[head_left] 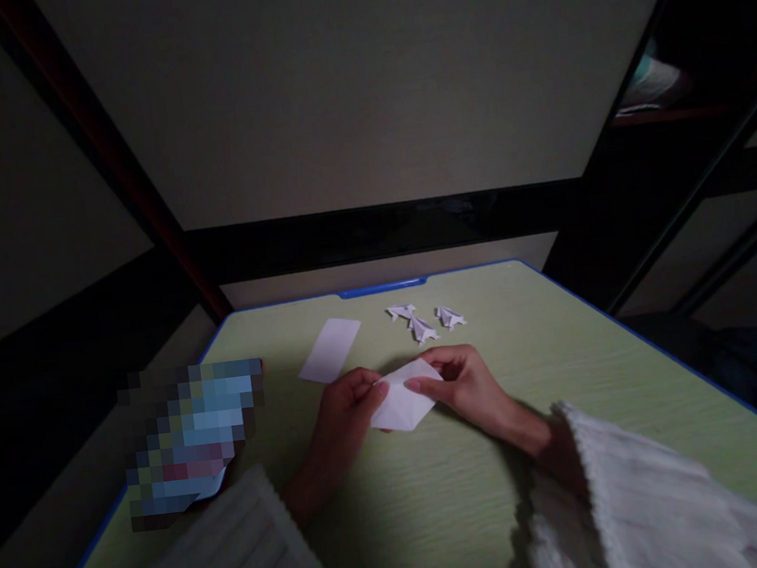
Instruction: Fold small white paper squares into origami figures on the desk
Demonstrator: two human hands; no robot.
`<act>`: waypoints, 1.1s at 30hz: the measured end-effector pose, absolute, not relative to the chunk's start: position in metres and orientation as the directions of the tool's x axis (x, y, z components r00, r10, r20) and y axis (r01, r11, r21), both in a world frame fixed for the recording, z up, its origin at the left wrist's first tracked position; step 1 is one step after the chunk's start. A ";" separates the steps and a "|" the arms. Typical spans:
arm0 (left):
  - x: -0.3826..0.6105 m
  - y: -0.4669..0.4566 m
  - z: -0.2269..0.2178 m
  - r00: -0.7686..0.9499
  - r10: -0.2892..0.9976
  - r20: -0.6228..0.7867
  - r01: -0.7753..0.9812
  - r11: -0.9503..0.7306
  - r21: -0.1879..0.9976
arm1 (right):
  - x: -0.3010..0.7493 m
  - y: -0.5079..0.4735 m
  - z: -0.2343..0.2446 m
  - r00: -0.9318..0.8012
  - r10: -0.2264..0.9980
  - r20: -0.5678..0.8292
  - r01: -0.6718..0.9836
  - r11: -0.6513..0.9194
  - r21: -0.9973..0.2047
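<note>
Between both hands is a partly folded sheet of white paper (406, 403), its top coming to a point on the right side and creases running across it. My left hand (348, 410) pinches its left edge, thumb on the upper face. My right hand (462, 384) grips the upper right part, the thumb pressing on the paper and the fingers behind it. Most fingertips are hidden under the sheet. Just beyond the hands lie three small folded paper figures (423, 329), frog-like in shape. Left of them a flat white sheet (331, 349) rests on the table.
The light green table (421, 534) has a blue rim and a blue handle (383, 289) at its far edge. A blurred-out flat object (198, 446) lies on the left side. Pale cabinet panels (356, 86) stand behind the table, with a dark open shelf on the right.
</note>
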State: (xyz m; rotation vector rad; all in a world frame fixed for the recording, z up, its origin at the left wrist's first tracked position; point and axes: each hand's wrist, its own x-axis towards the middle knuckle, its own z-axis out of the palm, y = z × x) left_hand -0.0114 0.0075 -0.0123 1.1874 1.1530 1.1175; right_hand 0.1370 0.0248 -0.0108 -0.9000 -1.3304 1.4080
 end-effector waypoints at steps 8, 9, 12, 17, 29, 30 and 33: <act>-0.013 0.004 -0.010 0.055 0.998 -0.035 -0.104 0.041 0.994 | 0.141 0.028 -0.009 -0.293 0.905 0.308 -0.162 0.270 -0.949; -0.013 0.004 -0.011 0.038 0.999 -0.031 -0.104 0.035 0.994 | 0.142 0.028 -0.009 -0.291 0.906 0.308 -0.165 0.270 -0.949; -0.015 0.005 -0.012 0.022 1.000 0.000 -0.109 0.002 0.994 | 0.141 0.027 -0.008 -0.301 0.903 0.307 -0.166 0.267 -0.949; -0.013 0.004 -0.009 -0.038 0.997 0.067 0.087 -0.063 0.994 | 0.140 0.027 -0.008 -0.318 0.918 0.236 -0.180 0.186 -0.966; -0.010 0.002 -0.006 -0.176 0.982 0.067 0.031 -0.062 0.998 | 0.131 0.023 -0.010 -0.385 0.923 0.010 -0.221 -0.081 -0.972; -0.009 0.002 -0.005 -0.171 0.984 0.058 0.019 -0.056 0.998 | 0.131 0.023 -0.011 -0.361 0.932 0.018 -0.224 -0.068 -0.972; -0.007 0.002 -0.004 -0.131 0.991 0.020 -0.025 -0.024 0.999 | 0.130 0.025 -0.013 -0.265 0.961 0.081 -0.283 0.003 -0.959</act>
